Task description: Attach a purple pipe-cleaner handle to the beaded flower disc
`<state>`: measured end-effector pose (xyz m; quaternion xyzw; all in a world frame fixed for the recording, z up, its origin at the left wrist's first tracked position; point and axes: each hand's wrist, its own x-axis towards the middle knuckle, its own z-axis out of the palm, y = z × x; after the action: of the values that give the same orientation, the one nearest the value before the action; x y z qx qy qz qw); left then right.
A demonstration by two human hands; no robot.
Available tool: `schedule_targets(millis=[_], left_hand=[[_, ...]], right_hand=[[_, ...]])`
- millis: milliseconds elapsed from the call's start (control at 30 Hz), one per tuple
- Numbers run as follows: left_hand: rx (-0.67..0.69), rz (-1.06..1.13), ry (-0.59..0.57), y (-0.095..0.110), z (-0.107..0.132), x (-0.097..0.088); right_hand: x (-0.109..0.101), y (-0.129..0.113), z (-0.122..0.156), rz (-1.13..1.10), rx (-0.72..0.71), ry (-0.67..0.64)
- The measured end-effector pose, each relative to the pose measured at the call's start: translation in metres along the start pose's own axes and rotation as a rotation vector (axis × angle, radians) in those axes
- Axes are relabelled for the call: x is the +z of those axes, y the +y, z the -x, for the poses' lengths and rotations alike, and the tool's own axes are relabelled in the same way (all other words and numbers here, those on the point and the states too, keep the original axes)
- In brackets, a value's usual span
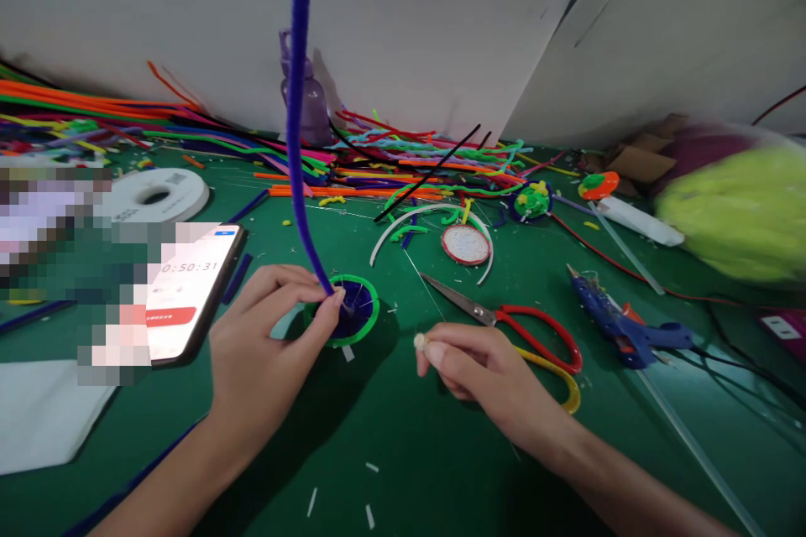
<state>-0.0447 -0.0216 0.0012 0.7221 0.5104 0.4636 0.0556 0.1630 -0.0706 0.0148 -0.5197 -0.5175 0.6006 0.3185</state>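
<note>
My left hand [268, 336] pinches a long purple pipe cleaner [297, 126] at its lower end, pressing it onto a small round disc with a green rim and purple centre [362, 310] on the green table. The pipe cleaner rises up out of the top of the view. My right hand [475, 369] is closed in a pinch to the right of the disc, thumb and finger tips together on something thin that I cannot make out; a fine thread seems to run up from it.
Red-handled scissors [522, 327] lie just behind my right hand, a blue glue gun [620, 323] further right. A phone [189, 289] showing a timer lies left. A pile of coloured pipe cleaners [390, 155], a white tape roll [154, 195] and a red-rimmed disc [466, 244] sit behind.
</note>
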Motion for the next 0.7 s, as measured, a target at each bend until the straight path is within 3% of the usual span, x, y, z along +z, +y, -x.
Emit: schedule_targets(millis=[700], left_hand=[[0.018, 0.003, 0.003, -0.0002, -0.0010, 0.0019]], right_hand=[[0.0006, -0.0016, -0.0005, 0.020, -0.018, 0.021]])
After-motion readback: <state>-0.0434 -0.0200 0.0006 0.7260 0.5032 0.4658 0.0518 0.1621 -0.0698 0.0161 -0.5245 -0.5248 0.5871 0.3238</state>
